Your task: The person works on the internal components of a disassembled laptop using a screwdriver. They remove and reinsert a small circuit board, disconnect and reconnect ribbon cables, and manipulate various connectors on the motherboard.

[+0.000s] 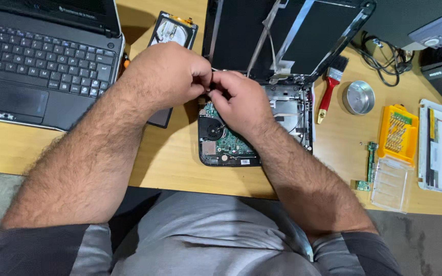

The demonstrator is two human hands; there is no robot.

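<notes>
Hands meet over the opened laptop [262, 128] at the wooden desk's [175, 153] middle: the left hand [167, 76] and right hand [236, 99] both curl tight, fingertips pinched together just above the green circuit board [231, 140]. What they pinch is too hidden to tell. A red-handled brush [330, 87] lies just right of the laptop.

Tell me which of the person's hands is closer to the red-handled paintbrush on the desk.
Right. The right hand rests over the opened laptop's base, just left of the paintbrush in the picture. The left hand sits farther left, beyond the right hand, near the hard drive.
</notes>
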